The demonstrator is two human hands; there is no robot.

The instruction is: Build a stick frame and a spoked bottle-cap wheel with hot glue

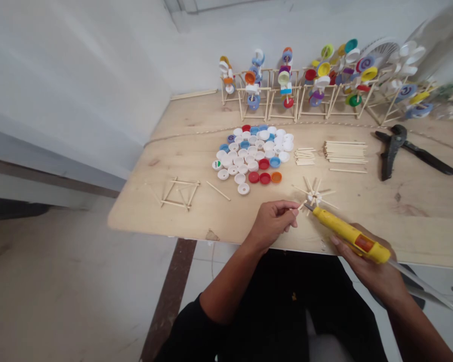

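My left hand is closed in a pinch on a thin wooden stick at the near edge of the plywood table. The stick's tip meets a star of sticks glued round a white bottle cap. My right hand grips a yellow glue gun, its nozzle pointing at that star right beside my left fingertips.
A heap of white, blue and red bottle caps lies mid-table. Bundles of cut sticks and black pliers lie to the right. A small stick frame sits at left. Finished cap-and-stick models line the back wall.
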